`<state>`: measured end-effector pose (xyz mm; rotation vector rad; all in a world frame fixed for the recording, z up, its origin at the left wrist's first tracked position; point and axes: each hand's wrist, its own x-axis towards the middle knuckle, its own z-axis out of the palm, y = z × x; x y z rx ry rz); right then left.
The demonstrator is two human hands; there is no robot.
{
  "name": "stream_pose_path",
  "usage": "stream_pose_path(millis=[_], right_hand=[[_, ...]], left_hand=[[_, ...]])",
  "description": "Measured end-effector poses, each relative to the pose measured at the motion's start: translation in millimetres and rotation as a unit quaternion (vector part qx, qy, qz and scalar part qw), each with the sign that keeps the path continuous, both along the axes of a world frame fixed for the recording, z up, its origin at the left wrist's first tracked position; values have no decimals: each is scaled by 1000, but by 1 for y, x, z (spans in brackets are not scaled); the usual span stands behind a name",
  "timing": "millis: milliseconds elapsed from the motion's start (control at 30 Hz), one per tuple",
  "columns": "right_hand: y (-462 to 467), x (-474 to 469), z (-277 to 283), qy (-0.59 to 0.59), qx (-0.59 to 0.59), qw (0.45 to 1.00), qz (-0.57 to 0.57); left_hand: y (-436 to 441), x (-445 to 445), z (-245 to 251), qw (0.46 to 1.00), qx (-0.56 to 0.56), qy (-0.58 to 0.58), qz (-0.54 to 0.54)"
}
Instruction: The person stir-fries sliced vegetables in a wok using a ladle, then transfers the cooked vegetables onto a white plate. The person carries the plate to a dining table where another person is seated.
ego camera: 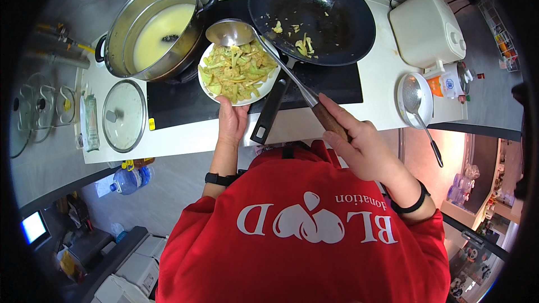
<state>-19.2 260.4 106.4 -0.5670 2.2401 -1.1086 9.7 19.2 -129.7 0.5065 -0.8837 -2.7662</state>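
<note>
My left hand (232, 118) holds a white plate (271, 86) by its near rim. Cooked cauliflower (236, 71) is heaped on the plate. In my right hand (358, 145) is the wooden handle of a metal ladle (294, 80), whose bowl rests over or just above the far edge of the cauliflower; contact is unclear. Beyond the plate, to the right, a black wok (337, 38) holds a few leftover cauliflower pieces (304, 45). The wok's black handle (271, 111) points toward me, between the plate and the ladle.
A steel pot (126, 33) with yellowish liquid stands at the left of the black cooktop (332, 88). A glass lid (124, 122) lies on the counter at left. At right are a white appliance (425, 29) and a white bowl (404, 109) with a skimmer (414, 94) across it.
</note>
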Motion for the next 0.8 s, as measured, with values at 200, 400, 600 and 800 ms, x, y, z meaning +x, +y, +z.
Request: stream_pose_path(millis=[200,400,600,800], right_hand=[[14,-3,-5,39,-13,999,-17],[15,-51,-32,-134,-77,964,-215],[26,-75,-65,-176,-95,944,-262],[30,-67,-56,-316,-221,887,-254]], left_hand=[[-5,3,-2,1000,0,16,0],[-6,7,-2,1000,-3,20,0],[-3,6,-3,1000,2,14,-9],[0,2,0,1000,-8,14,-4]])
